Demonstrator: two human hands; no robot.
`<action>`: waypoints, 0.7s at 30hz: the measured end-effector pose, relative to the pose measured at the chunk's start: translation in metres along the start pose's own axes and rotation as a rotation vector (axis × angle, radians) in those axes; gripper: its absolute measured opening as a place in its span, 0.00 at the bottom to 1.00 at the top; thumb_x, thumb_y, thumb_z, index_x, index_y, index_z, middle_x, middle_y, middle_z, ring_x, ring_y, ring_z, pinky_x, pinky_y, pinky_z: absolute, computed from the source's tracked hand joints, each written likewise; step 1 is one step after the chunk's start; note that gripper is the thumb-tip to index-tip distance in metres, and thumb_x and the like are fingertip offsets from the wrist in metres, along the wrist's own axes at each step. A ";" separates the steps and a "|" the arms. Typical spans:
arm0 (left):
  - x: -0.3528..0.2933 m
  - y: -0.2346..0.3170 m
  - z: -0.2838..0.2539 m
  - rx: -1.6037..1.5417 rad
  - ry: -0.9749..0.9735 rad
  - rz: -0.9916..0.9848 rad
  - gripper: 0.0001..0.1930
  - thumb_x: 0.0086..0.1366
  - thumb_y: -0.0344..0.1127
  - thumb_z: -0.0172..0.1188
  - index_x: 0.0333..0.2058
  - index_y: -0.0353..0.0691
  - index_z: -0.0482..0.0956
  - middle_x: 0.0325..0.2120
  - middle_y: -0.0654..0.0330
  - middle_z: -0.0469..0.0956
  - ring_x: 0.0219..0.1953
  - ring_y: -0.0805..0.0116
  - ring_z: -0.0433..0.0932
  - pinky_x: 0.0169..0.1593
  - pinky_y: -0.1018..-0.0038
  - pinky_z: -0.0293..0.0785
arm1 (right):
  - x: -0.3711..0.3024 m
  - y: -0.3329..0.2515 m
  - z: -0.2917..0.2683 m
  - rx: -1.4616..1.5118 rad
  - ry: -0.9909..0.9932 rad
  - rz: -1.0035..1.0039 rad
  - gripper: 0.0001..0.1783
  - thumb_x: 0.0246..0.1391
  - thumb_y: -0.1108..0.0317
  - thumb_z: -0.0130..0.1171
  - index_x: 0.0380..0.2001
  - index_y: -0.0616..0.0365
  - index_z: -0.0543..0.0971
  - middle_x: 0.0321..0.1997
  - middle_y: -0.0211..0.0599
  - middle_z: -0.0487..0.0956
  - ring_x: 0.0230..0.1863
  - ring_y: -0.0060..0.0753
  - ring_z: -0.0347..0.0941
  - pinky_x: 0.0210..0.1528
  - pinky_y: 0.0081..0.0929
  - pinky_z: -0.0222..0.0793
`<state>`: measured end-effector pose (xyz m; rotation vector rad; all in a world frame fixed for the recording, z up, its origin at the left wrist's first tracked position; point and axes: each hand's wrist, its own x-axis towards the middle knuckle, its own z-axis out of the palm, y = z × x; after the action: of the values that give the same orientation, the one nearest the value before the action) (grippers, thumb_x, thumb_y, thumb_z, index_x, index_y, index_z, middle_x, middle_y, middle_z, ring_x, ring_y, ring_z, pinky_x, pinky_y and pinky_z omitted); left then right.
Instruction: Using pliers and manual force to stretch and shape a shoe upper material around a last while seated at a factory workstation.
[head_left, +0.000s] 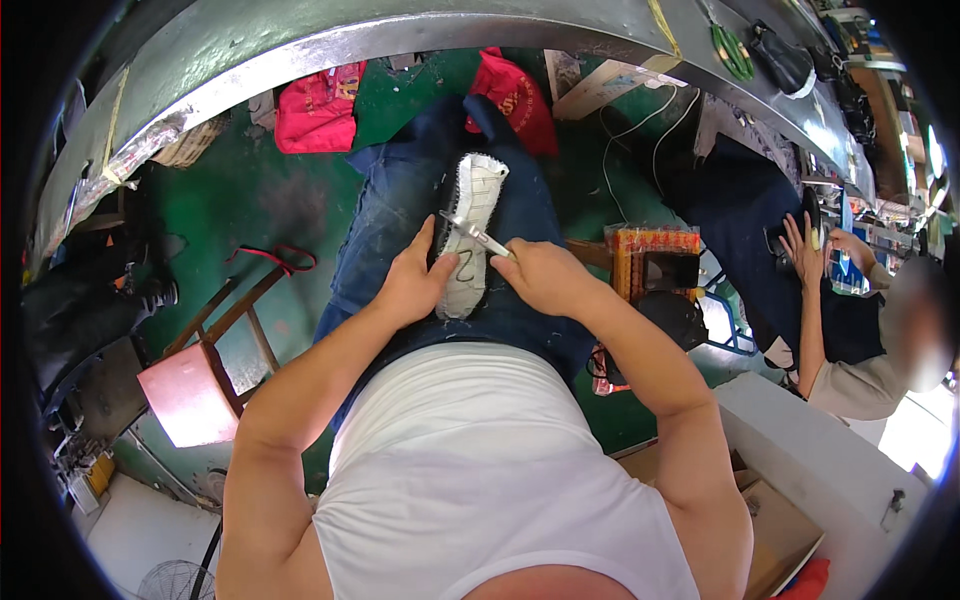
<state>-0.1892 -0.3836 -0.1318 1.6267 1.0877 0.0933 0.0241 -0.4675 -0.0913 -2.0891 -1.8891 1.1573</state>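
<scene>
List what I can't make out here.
All in the head view:
- Slim tool: most of its handle, covered by the right grip.
- White shoe-shaped piece: underside, turned toward the blue trousers.
- Left grip: lower fingers, hidden by the hand itself.
- Fan: rest of it, cut off by the lower edge.
- Co-worker's hands: what they handle, too small and dark.

The head camera, left of a side-by-side pair, is worn on the person's head and faces steeply downward. The white top (pixel 480 480) occupies the near foreground; the left hand (pixel 412 283) and right hand (pixel 548 280) lie near mid-frame, above the lap. The green floor (pixel 300 205) lies farther off. Fisheye distortion arcs the table (pixel 330 62) edge along the top.
</scene>
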 end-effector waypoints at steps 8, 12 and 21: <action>0.051 0.020 -0.004 0.119 -0.044 -0.159 0.45 0.67 0.60 0.52 0.66 0.24 0.55 0.57 0.33 0.70 0.60 0.45 0.72 0.62 0.66 0.68 | 0.006 0.040 0.013 0.741 0.250 0.187 0.27 0.68 0.47 0.47 0.37 0.64 0.77 0.33 0.37 0.81 0.33 0.28 0.77 0.38 0.32 0.73; 0.028 0.049 -0.023 -0.034 -0.158 0.014 0.40 0.67 0.47 0.59 0.68 0.29 0.54 0.60 0.37 0.69 0.63 0.46 0.69 0.64 0.67 0.64 | 0.029 0.041 0.005 1.171 0.360 0.235 0.29 0.69 0.46 0.45 0.49 0.65 0.74 0.46 0.38 0.79 0.45 0.30 0.76 0.48 0.29 0.73; 0.034 -0.023 -0.010 -0.160 -0.187 0.521 0.55 0.56 0.18 0.60 0.72 0.42 0.29 0.71 0.43 0.49 0.73 0.53 0.52 0.71 0.68 0.52 | 0.010 -0.002 0.024 1.021 0.507 -0.170 0.24 0.70 0.60 0.49 0.60 0.67 0.67 0.52 0.34 0.76 0.49 0.18 0.72 0.54 0.21 0.68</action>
<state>-0.1889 -0.3539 -0.1618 1.6987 0.4839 0.3533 0.0081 -0.4680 -0.1117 -1.4027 -0.8986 1.0631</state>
